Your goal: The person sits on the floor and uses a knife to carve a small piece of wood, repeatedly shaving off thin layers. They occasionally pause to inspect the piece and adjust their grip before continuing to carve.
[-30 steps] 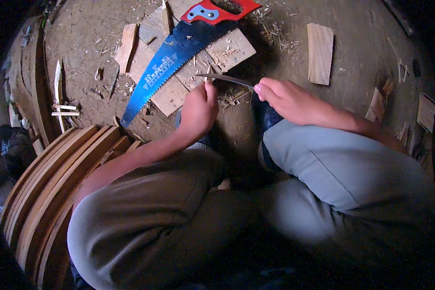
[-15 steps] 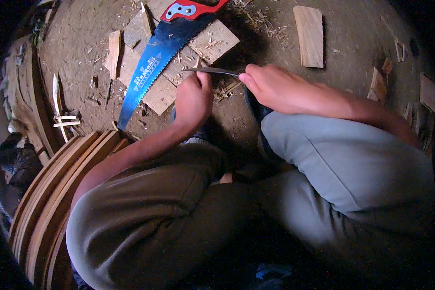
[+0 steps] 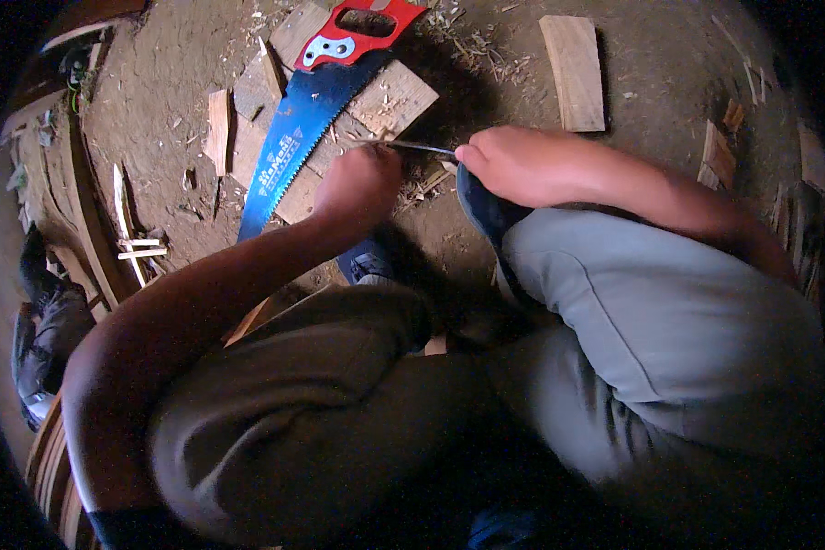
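Observation:
My right hand [image 3: 504, 167] is closed around one end of a narrow metal blade [image 3: 426, 148]; its handle, if any, is hidden in the fist. The blade points left, toward my left hand [image 3: 362, 181], and its far end passes behind the thumb side there. The left fingers are curled shut, and what they hold cannot be made out. Just beyond lies a handsaw [image 3: 307, 119] with a blue blade and a red handle, flat across pale wooden boards [image 3: 396, 99]. Both hands are above the ground in front of my knees.
Shavings litter the dirt ground around the boards. A wood block [image 3: 575, 73] lies at the far right, with small offcuts [image 3: 718, 156] nearer the edge. Thin sticks [image 3: 130, 229] and long timber [image 3: 90, 211] are at left. Curved wooden strips [image 3: 53, 472] stand by my left elbow.
My left forearm has swung outward to the left and now covers most of the curved strips. The left hand has dropped slightly nearer to me. The right hand still grips the blade.

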The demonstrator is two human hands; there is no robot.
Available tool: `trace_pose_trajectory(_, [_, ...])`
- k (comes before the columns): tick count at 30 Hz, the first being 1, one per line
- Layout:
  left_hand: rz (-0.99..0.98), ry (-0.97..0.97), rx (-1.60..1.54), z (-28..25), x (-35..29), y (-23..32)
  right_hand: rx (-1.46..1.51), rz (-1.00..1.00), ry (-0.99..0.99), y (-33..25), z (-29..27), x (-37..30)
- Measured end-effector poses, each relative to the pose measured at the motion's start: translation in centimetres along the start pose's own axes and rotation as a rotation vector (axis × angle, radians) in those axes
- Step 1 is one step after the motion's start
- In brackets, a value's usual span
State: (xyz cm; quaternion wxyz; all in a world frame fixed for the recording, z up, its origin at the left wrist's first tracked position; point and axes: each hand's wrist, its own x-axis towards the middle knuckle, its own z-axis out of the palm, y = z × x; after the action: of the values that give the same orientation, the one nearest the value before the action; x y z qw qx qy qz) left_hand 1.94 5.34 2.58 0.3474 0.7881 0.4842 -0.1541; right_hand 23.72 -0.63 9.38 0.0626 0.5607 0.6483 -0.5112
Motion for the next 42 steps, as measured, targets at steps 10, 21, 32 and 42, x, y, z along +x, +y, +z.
trace_pose_trajectory(10, [-0.212, 0.090, 0.034, 0.8, -1.8, 0.9, 0.039, -0.118, 0.054, 1.0, 3.2, 1.0])
trace_pose_trajectory(21, [-0.197, 0.097, -0.038, 1.4, -1.3, 1.9, -0.147, -0.110, 0.076, 0.5, 2.3, 0.2])
trace_pose_trajectory(32, [-0.060, 0.120, 0.006, 0.3, -1.7, 3.1, -0.144, -0.141, 0.136, 0.8, 1.0, -0.7])
trace_pose_trajectory(42, [-0.231, 0.133, -0.102, 1.8, -1.2, 4.1, -0.296, -0.094, -0.026, 0.4, 0.5, -1.1])
